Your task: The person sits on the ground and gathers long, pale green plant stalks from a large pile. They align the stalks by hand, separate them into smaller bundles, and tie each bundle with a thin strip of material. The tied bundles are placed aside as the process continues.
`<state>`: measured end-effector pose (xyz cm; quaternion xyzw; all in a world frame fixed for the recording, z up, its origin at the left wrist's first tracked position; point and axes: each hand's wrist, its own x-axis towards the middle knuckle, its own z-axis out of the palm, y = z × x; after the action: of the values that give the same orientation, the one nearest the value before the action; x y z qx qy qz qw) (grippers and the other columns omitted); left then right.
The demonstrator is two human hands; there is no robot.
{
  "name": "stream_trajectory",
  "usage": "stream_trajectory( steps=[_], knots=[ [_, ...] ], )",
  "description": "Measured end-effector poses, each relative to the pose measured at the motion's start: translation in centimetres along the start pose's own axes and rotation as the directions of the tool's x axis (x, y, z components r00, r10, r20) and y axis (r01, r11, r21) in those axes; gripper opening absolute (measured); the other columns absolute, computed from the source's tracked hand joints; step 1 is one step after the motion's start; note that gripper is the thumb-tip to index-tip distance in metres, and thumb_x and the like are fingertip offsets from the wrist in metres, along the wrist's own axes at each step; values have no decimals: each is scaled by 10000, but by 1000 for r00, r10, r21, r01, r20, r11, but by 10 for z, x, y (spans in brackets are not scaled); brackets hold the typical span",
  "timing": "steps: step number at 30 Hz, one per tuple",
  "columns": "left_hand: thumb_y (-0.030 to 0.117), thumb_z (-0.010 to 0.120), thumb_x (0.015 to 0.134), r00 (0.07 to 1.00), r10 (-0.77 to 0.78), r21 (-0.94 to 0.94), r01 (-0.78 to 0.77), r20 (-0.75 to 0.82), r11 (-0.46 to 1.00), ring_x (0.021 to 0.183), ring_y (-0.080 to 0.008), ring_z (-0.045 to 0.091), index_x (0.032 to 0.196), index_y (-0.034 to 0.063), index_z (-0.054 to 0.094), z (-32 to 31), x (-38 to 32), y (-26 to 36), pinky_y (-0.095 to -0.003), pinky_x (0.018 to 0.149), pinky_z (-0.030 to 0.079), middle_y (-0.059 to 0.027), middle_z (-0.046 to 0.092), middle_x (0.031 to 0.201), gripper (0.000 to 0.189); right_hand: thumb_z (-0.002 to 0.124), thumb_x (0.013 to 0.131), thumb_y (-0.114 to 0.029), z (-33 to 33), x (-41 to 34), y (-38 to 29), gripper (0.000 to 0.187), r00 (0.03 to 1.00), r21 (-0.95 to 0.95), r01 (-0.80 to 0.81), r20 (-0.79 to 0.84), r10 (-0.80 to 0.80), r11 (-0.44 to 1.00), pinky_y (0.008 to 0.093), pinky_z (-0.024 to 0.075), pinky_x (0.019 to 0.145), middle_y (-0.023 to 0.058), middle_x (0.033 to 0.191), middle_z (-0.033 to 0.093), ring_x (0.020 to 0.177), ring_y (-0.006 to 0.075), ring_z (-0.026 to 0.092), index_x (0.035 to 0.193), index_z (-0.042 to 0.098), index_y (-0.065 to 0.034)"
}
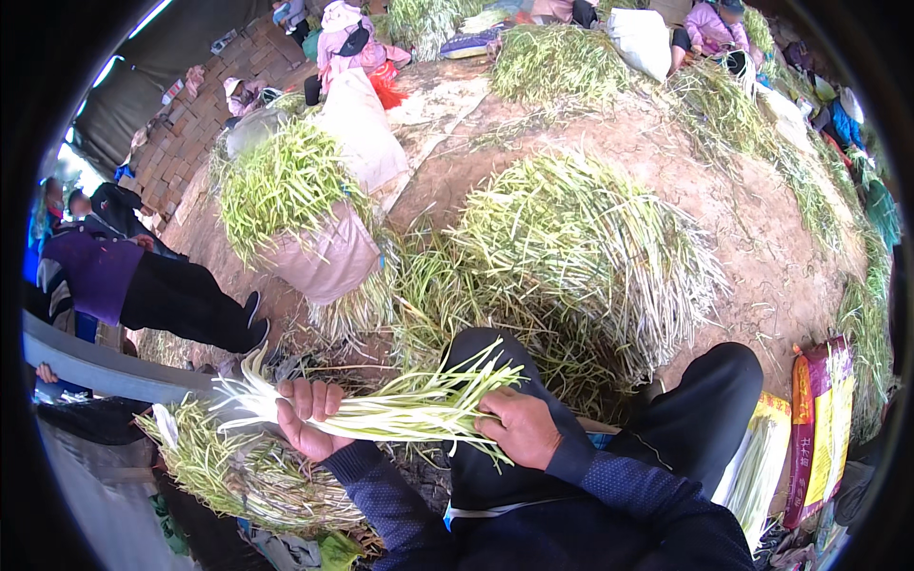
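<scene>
A bundle of long pale green stalks with white ends (pixel 400 415) lies crosswise above my lap. My left hand (pixel 310 417) is closed round its white part, with the loose white ends fanning out to the left. At the green ends on the right, my right hand (pixel 520 427) has thumb and fingers closed on some of the stalks. Beyond my knees stands a large heap of similar stalks (pixel 571 228), green on top and whitish at the right. A second heap of stalks (pixel 264 475) lies beside my left forearm.
A cloth-wrapped bale of greens (pixel 321 250) stands ahead on the left, near a standing person (pixel 107 275). A grey metal bar (pixel 114 367) curves in at left. Printed sacks (pixel 817 435) lie at right, one holding stalks. Several people sit among heaps farther back.
</scene>
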<state>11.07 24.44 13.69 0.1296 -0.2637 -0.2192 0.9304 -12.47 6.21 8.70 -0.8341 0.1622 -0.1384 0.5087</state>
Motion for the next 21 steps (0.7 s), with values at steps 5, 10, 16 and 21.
stream_trajectory(
  steps=[5,10,16,21],
  knots=[
    [258,540,1063,998,-60,100,59,8,993,612,-97,392,1088,81,584,-2,1,-5,-299,626,393,40,428,735,183,663,916,-213,-5,-3,10,186,997,-53,36,-59,-39,998,474,521,758,178,961,656,876,395,658,944,608,-38],
    [232,534,1060,1000,19,10,-19,-25,1000,627,-98,397,1070,73,572,3,5,11,-302,640,393,32,434,744,163,648,856,-193,-16,-26,66,130,967,-214,-135,-243,81,968,481,530,704,149,859,668,830,374,667,871,614,-68],
    [246,532,1060,997,33,-10,-34,-63,999,635,-100,410,1027,66,583,3,6,25,-296,652,394,32,431,741,190,587,863,-140,-75,-57,121,74,927,-418,-354,-276,255,836,513,513,746,173,836,675,861,392,664,858,597,-66],
    [228,609,1011,989,-20,-113,3,-145,994,623,-97,412,977,80,565,-7,7,20,-299,660,403,43,445,720,158,587,800,-26,-99,-67,94,505,939,-534,-342,-159,306,773,506,527,807,240,1112,628,942,437,644,1303,575,-73]
  ],
)
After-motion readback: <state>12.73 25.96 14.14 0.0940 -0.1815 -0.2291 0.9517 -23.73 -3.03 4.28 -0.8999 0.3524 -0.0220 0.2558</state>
